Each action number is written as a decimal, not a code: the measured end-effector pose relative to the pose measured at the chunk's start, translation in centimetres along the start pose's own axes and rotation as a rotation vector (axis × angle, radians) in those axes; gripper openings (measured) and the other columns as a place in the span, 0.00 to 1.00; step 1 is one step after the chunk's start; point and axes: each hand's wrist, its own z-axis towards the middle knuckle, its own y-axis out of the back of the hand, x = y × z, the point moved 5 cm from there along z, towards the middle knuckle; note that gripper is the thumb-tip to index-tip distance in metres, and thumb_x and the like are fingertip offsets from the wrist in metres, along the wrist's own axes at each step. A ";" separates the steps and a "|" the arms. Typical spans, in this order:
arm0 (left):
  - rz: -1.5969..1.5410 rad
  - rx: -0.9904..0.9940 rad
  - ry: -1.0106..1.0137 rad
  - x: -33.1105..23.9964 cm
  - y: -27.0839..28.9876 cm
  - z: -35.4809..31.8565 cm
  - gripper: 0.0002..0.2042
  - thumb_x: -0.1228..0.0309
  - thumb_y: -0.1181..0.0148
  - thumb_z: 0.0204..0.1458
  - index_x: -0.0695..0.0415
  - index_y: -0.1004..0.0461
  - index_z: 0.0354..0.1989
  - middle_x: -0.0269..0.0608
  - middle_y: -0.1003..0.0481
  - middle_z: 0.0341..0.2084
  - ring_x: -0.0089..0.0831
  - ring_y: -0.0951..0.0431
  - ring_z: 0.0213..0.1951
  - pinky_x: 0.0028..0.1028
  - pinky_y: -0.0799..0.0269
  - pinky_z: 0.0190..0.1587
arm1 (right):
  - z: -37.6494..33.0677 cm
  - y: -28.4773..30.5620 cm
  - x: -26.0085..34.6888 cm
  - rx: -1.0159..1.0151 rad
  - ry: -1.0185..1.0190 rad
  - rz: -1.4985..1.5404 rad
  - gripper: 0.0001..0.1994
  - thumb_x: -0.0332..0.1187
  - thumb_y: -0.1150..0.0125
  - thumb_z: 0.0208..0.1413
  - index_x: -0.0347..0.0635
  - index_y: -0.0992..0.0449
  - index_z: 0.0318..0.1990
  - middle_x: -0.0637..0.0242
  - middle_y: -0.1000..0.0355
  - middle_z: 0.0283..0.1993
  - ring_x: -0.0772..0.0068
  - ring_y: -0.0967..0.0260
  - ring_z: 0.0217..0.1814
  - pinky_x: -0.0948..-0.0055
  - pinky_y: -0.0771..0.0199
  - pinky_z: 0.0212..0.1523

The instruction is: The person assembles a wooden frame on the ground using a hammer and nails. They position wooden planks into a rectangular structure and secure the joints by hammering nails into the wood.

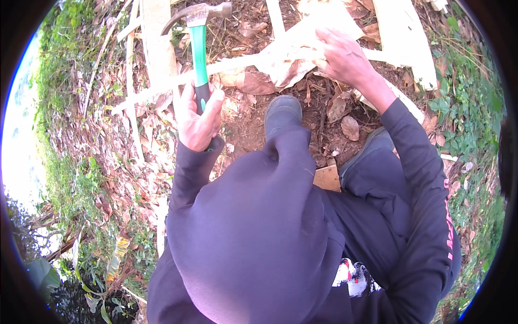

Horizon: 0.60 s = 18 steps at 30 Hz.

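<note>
1. Pale wooden strip crosses the upper middle.
2. Hammer is left of upper centre, its head uppermost.
3. Right hand is at upper centre, beside the strip; whether its fingers are closed, I cannot tell.
4. Left hand has fingers clamped on the hammer.

This is outdoors, garden-like ground: bare soil, dry leaves and green plants show it.

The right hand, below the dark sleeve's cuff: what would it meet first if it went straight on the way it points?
The right hand would most likely meet the pale, flat, sunlit piece at its fingers; glare hides whether they already touch.
</note>
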 end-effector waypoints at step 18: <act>-0.046 0.026 0.025 2.0 -1.6 -0.7 0.11 0.74 0.47 0.63 0.61 0.37 0.51 0.29 0.36 0.17 0.13 0.40 0.14 0.17 0.45 0.14 | 1.7 1.2 2.7 -0.327 0.151 0.181 0.19 0.39 0.32 0.49 0.38 0.23 0.46 0.53 0.27 0.48 0.53 0.29 0.50 0.59 0.27 0.52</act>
